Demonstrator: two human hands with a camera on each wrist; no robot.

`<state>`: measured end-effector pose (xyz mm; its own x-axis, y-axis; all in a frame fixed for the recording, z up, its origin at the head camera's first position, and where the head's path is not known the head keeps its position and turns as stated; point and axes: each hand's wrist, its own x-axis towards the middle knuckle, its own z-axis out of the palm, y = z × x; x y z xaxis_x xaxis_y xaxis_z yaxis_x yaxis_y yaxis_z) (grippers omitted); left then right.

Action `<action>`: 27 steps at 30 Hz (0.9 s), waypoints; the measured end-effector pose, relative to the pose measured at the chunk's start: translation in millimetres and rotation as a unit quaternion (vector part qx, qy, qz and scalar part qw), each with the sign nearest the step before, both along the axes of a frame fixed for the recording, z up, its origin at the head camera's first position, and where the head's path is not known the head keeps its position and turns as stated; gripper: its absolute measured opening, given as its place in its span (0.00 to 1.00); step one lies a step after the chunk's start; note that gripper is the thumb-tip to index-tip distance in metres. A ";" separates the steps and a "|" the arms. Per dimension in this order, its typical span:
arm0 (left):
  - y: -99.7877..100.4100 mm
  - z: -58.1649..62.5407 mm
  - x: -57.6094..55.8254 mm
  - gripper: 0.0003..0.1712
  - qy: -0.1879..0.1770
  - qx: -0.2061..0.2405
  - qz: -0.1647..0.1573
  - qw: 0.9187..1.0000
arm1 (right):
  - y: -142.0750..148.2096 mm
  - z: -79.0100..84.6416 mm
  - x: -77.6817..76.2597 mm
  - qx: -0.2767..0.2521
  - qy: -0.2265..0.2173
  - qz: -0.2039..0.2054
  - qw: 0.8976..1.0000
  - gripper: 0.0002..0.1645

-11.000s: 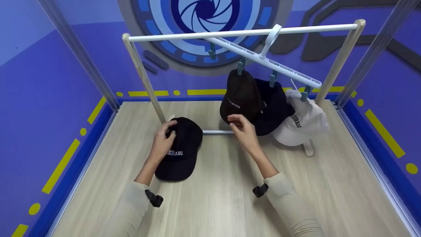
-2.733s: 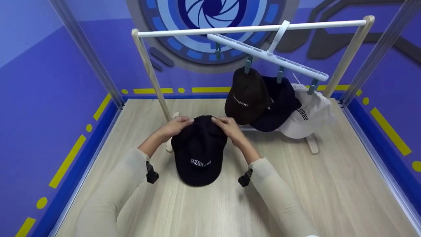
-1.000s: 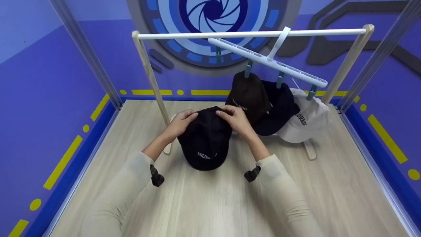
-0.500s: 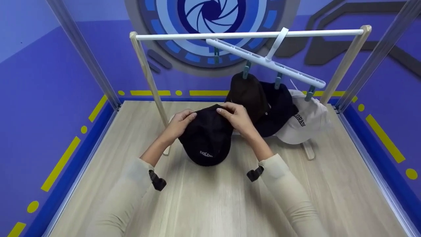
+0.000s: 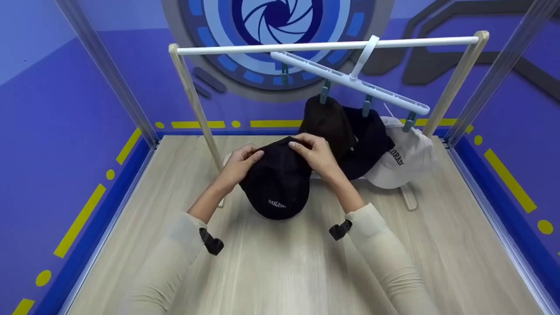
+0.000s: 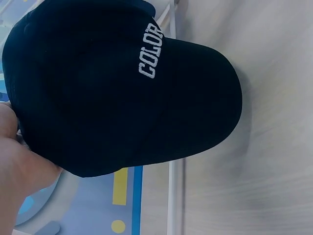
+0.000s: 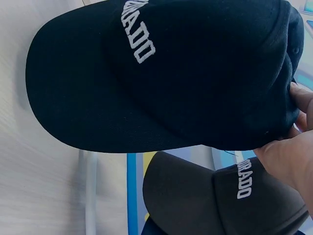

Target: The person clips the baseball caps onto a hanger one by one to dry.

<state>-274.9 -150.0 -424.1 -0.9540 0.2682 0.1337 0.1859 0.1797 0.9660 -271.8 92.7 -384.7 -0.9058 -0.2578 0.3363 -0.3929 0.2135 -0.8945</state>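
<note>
A black baseball cap (image 5: 280,183) with white lettering hangs brim-down between both hands. My left hand (image 5: 237,167) pinches the back of its crown on the left, thumb on top. On the right side, my right hand (image 5: 318,156) grips the same back edge. In the left wrist view the cap (image 6: 88,93) stands away from the tabletop, brim pointing at it. Behind the right hand, a brown cap (image 5: 326,127), a dark cap (image 5: 372,146) and a white cap (image 5: 400,155) hang from a white hanger (image 5: 345,79). The leftmost clip (image 5: 285,74) holds nothing.
The hanger hooks over the white bar (image 5: 245,49) of a rack with wooden posts (image 5: 192,96). A lower white bar runs behind the cap. The pale wooden tabletop (image 5: 280,271) lies below, with blue panel walls (image 5: 52,131) around it.
Earlier the black cap lay at the left under the left hand alone. Both hands then took its back edge, and it has moved up and slightly right, its brim tipping down.
</note>
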 end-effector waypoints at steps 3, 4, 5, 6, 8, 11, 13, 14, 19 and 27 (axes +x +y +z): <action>3.5 1.2 0.8 0.15 0.005 0.009 0.011 1.000 | 1.1 2.4 0.9 -0.004 -0.002 -0.005 1.000 0.13; 4.6 1.7 0.9 0.15 0.006 0.014 0.013 1.000 | 1.6 2.7 0.5 -0.005 -0.003 -0.007 1.000 0.13; 5.6 2.3 1.0 0.15 0.006 0.020 0.015 1.000 | 2.1 2.7 -0.2 -0.008 -0.005 -0.008 1.000 0.13; 6.4 2.9 1.0 0.15 0.007 0.025 0.019 0.999 | 2.5 3.0 -0.7 -0.010 -0.008 -0.009 1.000 0.13; 7.8 3.9 1.2 0.15 0.010 0.030 0.027 0.999 | 3.1 3.5 -1.6 -0.014 -0.014 -0.011 1.000 0.14; 9.3 6.0 1.9 0.16 0.014 0.030 0.040 0.999 | 4.1 4.0 -2.2 -0.022 -0.020 -0.013 0.999 0.15; 10.5 7.0 2.2 0.16 0.018 0.027 0.046 0.998 | 4.5 4.6 -2.0 -0.028 -0.022 -0.015 0.999 0.16; 11.1 7.5 2.2 0.16 0.019 0.028 0.049 0.998 | 4.5 4.7 -2.0 -0.029 -0.021 -0.016 0.999 0.16; 13.5 8.5 1.6 0.15 0.018 0.040 0.062 0.997 | 4.2 3.7 -3.6 -0.036 -0.019 -0.013 0.999 0.16; 17.6 15.7 -6.2 0.16 0.033 0.049 0.065 0.996 | 5.8 -7.7 -21.9 -0.121 -0.051 0.024 0.991 0.15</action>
